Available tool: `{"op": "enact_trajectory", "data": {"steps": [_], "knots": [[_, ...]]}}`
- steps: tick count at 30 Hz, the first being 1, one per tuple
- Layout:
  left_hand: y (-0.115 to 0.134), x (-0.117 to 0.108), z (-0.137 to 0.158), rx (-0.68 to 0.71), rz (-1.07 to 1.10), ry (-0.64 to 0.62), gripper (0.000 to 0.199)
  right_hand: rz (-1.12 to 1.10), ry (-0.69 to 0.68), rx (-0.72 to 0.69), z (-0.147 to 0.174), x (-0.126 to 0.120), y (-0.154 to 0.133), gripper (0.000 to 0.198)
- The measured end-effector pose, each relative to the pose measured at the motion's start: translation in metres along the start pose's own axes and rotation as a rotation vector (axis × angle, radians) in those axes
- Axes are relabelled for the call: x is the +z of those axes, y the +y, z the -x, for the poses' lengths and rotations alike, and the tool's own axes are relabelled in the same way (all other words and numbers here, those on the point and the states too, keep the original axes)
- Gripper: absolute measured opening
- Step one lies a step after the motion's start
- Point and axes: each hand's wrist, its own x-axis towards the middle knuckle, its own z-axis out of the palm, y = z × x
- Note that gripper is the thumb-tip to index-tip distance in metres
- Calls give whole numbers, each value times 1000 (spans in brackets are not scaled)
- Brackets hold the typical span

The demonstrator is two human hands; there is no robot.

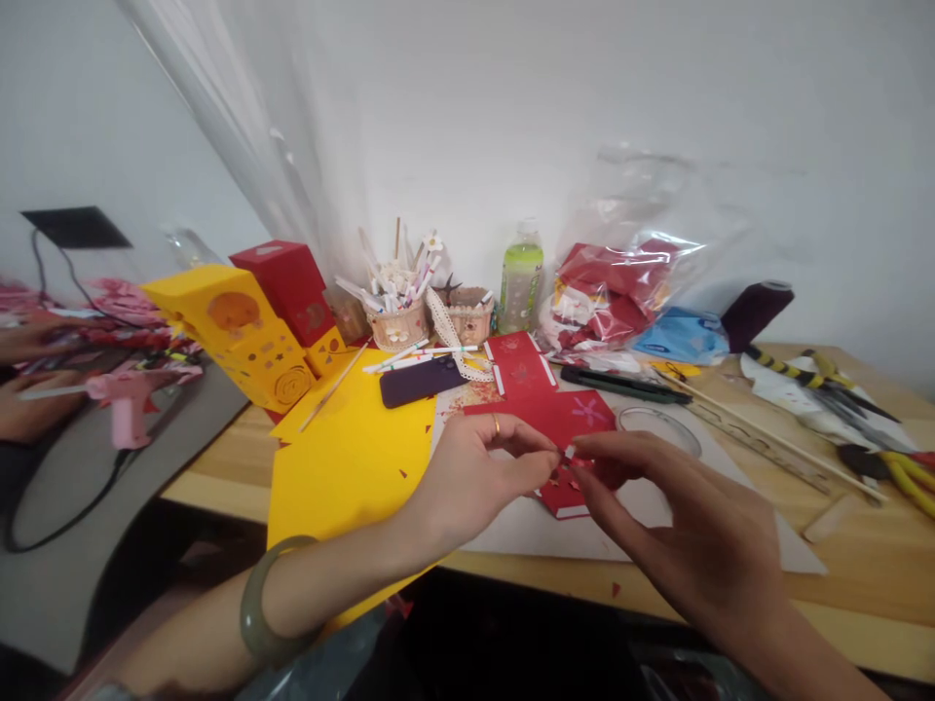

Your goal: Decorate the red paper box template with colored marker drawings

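My left hand point(478, 477), with a ring and a green bangle on its wrist, is closed with thumb and forefinger pinched. My right hand point(701, 516) pinches from the other side, its fingertips almost touching the left ones. A tiny white and dark piece point(568, 453) shows between the fingertips, too small to name. Below lies a red card cutout point(520, 365) with white strips on its edges and a pink pattern, partly covered by my hands. Small cut shapes point(576, 487) rest on its near part.
Yellow card point(343, 487) lies left with a phone point(420, 382) on it. Behind stand yellow point(241, 326) and red point(281, 287) boxes, a basket of markers point(398, 321) and a bottle point(521, 277). A cutter point(624, 384) and pliers point(906, 477) lie right; a co-worker's hands point(36, 404) and glue gun point(124, 399), left.
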Motion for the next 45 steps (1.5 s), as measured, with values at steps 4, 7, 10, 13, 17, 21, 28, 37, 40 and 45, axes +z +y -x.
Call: {"op": "enact_trajectory", "data": {"steps": [4,7,10,13,17,21,28,37,40,45], "knots": [[1,0,0,-38,7,-14,5,-136,-57,131,-2,-1,-2,9],[2,0,-1,-50,-9,-21,4,-320,-70,299,-5,-1,-5,7],[1,-1,-2,-48,-23,-29,3,-526,-81,526,-9,-1,-6,7],[-1,-2,-1,-36,-26,-62,1,-693,-153,682,-13,-1,-2,11],[-2,-2,-2,-41,-35,-103,4,-859,-260,742,-13,2,9,12],[1,-1,-3,-62,-61,-114,4,-1051,-293,794,-11,5,17,17],[3,-1,-4,-43,-151,-139,7,-1091,-340,822,-7,7,20,17],[4,-1,-2,-28,-239,-148,7,-698,-286,649,-11,-1,9,11],[2,-2,-2,-12,-237,-158,5,-630,-289,601,-11,-1,9,11],[2,-3,-1,14,-238,-178,2,-596,-271,584,-8,-2,9,13]]}}
